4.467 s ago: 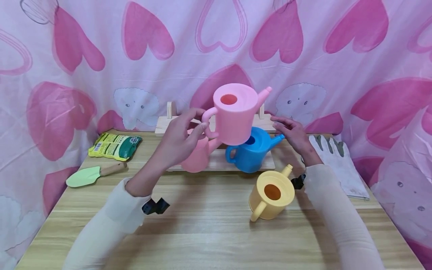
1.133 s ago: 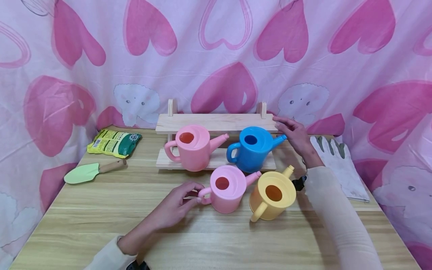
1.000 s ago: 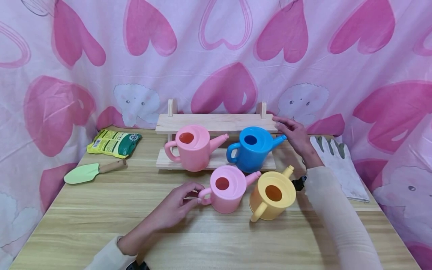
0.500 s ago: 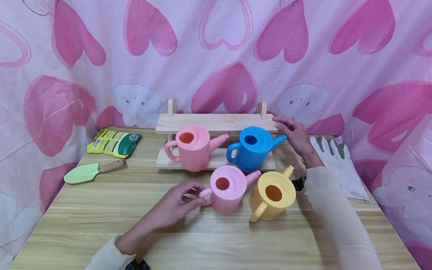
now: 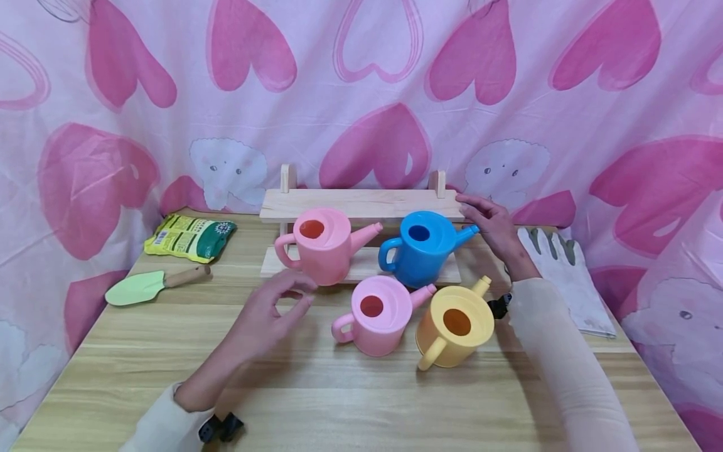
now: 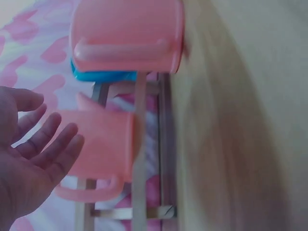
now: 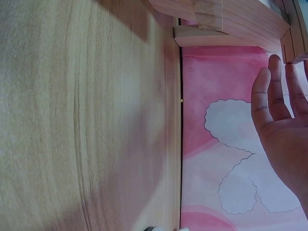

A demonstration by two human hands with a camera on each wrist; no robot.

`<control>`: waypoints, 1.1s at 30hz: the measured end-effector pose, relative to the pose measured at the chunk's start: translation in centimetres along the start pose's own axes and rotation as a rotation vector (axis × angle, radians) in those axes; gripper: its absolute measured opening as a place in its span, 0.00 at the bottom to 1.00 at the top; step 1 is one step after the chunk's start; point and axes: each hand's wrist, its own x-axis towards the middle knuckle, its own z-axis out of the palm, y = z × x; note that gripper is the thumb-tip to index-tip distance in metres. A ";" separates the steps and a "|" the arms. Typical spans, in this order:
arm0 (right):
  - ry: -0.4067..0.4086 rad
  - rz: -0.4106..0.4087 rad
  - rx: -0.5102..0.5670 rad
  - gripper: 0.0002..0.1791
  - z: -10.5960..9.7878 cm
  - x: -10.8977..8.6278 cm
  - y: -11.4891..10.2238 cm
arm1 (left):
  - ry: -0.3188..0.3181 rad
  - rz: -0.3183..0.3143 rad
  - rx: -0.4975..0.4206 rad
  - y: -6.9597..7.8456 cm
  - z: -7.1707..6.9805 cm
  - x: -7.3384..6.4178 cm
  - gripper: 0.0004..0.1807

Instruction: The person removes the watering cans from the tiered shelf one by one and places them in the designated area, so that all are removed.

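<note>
Coral watering can (image 5: 324,258): smooth, round opening, spout angled up; upright, left end of wooden shelf (image 5: 361,204) | left grip (image 5: 261,321): wide, near can | right grip (image 5: 492,229): fingers extended at shelf's upper right corner

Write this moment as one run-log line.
left grip: empty, near coral can | right grip: at shelf end | coral can, blue can: lower tier | light-pink can, yellow can: table
</note>
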 end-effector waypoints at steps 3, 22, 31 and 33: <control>0.000 -0.001 -0.002 0.32 0.1 0.0 0.0 | 0.091 0.068 0.077 -0.1 -0.9 0.2 0.15; 0.000 -0.013 -0.003 0.31 0.0 0.0 0.2 | 0.310 0.053 -0.014 -3.9 -3.5 2.9 0.23; 0.002 0.001 0.009 0.32 0.0 0.0 0.2 | 0.204 -0.078 -0.105 -4.8 -3.3 3.8 0.26; 0.003 0.002 0.009 0.32 0.0 0.0 0.1 | 0.177 -0.091 -0.115 -5.0 -3.2 3.9 0.25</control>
